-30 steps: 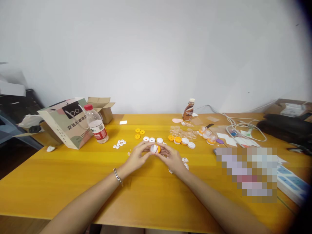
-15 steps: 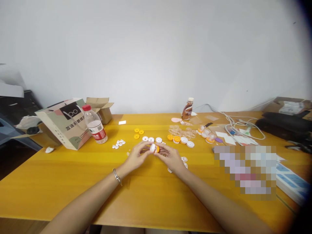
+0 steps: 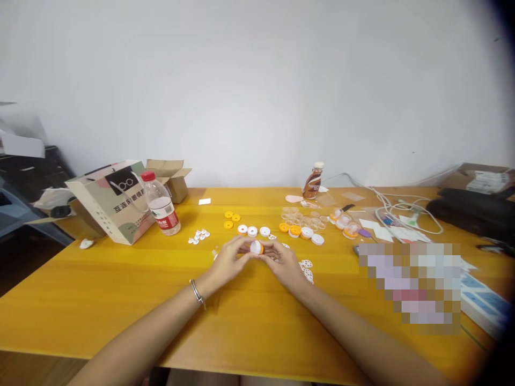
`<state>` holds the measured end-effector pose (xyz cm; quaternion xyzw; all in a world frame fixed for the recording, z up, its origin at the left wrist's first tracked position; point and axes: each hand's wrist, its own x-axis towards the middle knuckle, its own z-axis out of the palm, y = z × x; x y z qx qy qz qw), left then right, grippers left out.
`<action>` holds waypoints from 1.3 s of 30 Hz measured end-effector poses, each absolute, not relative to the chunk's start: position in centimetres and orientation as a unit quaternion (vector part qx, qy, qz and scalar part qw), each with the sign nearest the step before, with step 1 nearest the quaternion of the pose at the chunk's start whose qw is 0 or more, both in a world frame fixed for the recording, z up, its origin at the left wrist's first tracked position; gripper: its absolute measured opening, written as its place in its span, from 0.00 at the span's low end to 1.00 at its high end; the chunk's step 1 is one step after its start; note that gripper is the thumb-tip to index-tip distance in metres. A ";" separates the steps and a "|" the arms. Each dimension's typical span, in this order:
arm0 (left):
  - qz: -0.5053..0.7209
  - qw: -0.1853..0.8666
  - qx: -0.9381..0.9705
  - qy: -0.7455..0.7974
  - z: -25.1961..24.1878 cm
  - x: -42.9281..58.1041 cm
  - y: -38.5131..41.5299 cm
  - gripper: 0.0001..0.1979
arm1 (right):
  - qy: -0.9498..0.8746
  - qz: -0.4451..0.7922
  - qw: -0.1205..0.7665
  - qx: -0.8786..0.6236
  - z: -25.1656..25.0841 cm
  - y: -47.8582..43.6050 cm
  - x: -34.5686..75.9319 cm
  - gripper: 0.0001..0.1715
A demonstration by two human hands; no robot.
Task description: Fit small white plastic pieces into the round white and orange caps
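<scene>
Between both hands, just above the table, is a small round white-and-orange piece (image 3: 256,247). The fingertips of my left hand (image 3: 231,260) grip its left side, and those of my right hand (image 3: 283,261) grip its right side. Behind the hands lie white discs (image 3: 252,231) and orange and white rings (image 3: 295,231). Yellow discs (image 3: 228,224) are a bit further left. Small white pegged parts (image 3: 199,236) sit left of my left hand. White perforated discs (image 3: 307,272) lie beside my right hand. Clear round covers (image 3: 293,215) rest behind the rings.
On the left stand a water bottle (image 3: 162,206), a paper bag (image 3: 116,201) and an open cardboard box (image 3: 175,185). A brown drink bottle (image 3: 313,181) is at the back. White cables (image 3: 392,209), paper cards (image 3: 382,231) and a blurred-out patch (image 3: 414,289) are on the right.
The held piece has turned so that its white face shows more and less orange is visible. The view has shifted slightly. Both hands still grip the piece.
</scene>
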<state>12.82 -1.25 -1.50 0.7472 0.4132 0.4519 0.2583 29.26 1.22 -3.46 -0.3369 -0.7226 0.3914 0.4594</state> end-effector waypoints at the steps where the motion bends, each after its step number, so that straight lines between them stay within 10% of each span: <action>1: 0.453 0.259 0.744 0.418 -1.5 12.9 -1.3 0.11 | -0.725 0.385 0.462 -0.337 -3.4 1.1 29.3 0.11; 20: 0.445 0.350 0.702 0.432 -2.1 12.6 -0.6 0.10 | -0.770 0.303 0.461 -0.321 -3.5 0.6 29.3 0.12; 39: 0.300 0.202 0.832 0.421 -0.2 11.9 -1.6 0.12 | -0.731 0.435 0.353 -0.389 -0.1 4.6 34.0 0.16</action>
